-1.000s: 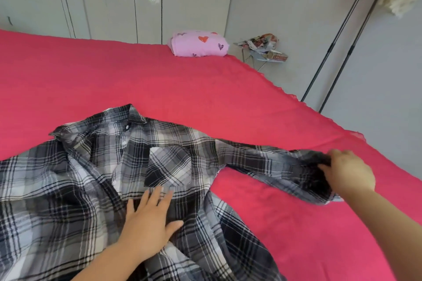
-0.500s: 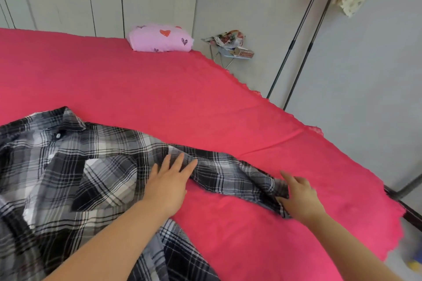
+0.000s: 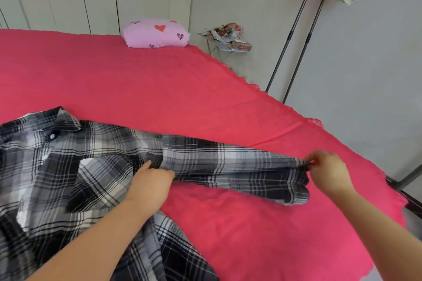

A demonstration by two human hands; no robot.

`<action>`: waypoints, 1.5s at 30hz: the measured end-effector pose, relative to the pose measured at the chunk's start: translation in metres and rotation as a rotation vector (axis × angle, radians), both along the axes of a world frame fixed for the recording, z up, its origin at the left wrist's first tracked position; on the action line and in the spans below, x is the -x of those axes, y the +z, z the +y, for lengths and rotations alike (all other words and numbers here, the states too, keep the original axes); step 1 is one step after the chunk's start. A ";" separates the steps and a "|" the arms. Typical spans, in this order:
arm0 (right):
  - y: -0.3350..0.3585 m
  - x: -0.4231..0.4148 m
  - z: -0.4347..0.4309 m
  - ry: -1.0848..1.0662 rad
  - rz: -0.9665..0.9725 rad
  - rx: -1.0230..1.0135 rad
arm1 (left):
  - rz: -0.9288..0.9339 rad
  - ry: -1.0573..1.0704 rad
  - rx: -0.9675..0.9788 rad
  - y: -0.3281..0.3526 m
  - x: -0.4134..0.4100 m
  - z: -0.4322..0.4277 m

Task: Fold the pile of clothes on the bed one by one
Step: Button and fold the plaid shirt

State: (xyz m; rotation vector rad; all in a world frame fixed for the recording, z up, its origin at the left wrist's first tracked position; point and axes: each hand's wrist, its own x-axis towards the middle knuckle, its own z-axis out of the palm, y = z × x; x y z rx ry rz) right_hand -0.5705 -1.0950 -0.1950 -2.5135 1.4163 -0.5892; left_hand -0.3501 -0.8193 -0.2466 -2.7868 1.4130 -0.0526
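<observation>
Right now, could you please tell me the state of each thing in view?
shirt: unfolded, spread on the bed.
sleeve: stretched straight between the hands.
left hand: grips the sleeve's base.
right hand: pinches the sleeve's end.
pillow: lies at the bed's far edge.

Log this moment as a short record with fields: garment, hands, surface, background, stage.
garment: plaid shirt, black, grey and white, lying open on the bed, its sleeve extended to the right
hands: left hand grips the cloth at the sleeve's base; right hand pinches the sleeve at its cuff end
surface: bed covered by a red sheet
background: pink heart-print bundle at the bed's far edge; small cluttered stand beside it; metal rack poles
stage: shirt not yet folded
</observation>
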 end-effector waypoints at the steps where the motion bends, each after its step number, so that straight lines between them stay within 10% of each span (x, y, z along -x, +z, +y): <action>1: 0.004 0.000 -0.006 -0.023 -0.019 -0.006 | 0.013 -0.011 0.014 0.000 0.002 -0.001; 9: -0.007 -0.016 0.014 -0.118 0.128 0.046 | 0.215 -0.072 0.097 -0.002 0.019 -0.004; 17: -0.052 -0.121 0.161 0.712 0.009 -0.030 | 0.163 0.269 0.169 0.006 -0.038 0.098; 25: -0.062 -0.188 0.308 1.077 0.196 -0.181 | 0.166 0.624 0.244 -0.009 -0.062 0.255; 36: -0.083 -0.144 0.322 0.971 0.457 0.031 | 0.313 0.451 -0.045 -0.040 0.007 0.314; 45: -0.061 -0.051 0.294 0.597 0.490 -0.047 | 0.156 0.841 0.068 -0.011 0.073 0.362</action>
